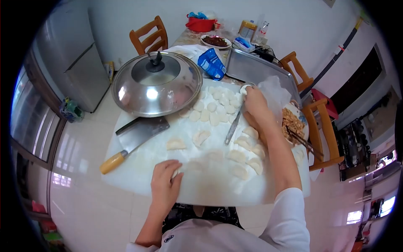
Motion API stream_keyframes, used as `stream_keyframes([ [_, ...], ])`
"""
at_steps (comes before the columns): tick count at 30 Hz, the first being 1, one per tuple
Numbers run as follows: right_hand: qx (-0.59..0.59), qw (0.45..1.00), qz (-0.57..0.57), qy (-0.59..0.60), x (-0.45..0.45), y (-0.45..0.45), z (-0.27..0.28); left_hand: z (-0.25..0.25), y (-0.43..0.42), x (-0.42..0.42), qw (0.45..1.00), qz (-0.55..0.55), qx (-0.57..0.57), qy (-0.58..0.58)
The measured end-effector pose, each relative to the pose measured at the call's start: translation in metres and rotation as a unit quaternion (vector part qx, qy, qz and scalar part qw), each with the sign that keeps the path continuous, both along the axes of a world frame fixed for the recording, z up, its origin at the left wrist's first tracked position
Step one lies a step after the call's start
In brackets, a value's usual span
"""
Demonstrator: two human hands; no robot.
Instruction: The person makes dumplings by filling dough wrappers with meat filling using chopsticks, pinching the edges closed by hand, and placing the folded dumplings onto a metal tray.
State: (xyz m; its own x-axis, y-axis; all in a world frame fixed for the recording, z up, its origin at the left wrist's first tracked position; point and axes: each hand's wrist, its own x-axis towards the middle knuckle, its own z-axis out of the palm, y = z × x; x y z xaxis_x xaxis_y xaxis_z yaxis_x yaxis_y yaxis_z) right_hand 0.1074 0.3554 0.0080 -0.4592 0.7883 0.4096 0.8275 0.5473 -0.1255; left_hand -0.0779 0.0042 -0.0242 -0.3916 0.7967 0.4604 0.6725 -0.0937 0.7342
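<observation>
My left hand (164, 183) is near the front edge of the white board (138, 176), its fingers curled round a small white piece of dough (175, 172), mostly hidden. At the back right of the board, my right hand (255, 103) has its fingers closed on a small white round item (244, 88), perhaps dough; its kind is unclear. A slim metal utensil (233, 128) lies beside that hand, its far end partly hidden. Several round dough wrappers (212, 107) lie left of it. Folded dumplings (238, 156) rest below my right forearm, with two more (201, 137) near the middle.
A large domed lid (157, 90) covers the board's back left. Before it lies a cleaver (142, 132) with a wooden handle. At right stands a bowl of filling (293, 122) with chopsticks (304, 143). Behind are a plastic bag (275, 94), a metal tray (256, 67) and a blue packet (212, 64).
</observation>
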Motion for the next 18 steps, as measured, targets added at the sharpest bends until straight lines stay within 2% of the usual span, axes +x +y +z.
stream_keyframes([
  [1,-0.006,1.0,-0.001,-0.005,-0.005,0.008,-0.003,0.001,0.001,-0.001,1.0,0.006,-0.016,-0.002],
  [3,0.054,0.996,-0.054,-0.055,-0.013,0.021,-0.006,0.001,0.006,-0.003,0.999,0.009,-0.042,-0.008],
  [6,0.032,0.994,-0.062,-0.09,-0.013,0.03,-0.007,0.009,0.008,-0.003,0.997,0.011,-0.064,-0.028],
  [9,0.027,0.996,-0.02,-0.084,-0.011,0.039,-0.013,0.015,0.012,0.0,0.989,0.045,-0.106,-0.096],
  [13,-0.084,0.994,-0.03,-0.059,-0.014,0.041,-0.01,0.013,0.011,-0.004,0.994,0.041,-0.089,-0.045],
  [18,-0.189,0.979,-0.056,0.046,-0.009,0.044,-0.006,0.019,0.015,-0.004,0.995,0.041,-0.094,-0.018],
])
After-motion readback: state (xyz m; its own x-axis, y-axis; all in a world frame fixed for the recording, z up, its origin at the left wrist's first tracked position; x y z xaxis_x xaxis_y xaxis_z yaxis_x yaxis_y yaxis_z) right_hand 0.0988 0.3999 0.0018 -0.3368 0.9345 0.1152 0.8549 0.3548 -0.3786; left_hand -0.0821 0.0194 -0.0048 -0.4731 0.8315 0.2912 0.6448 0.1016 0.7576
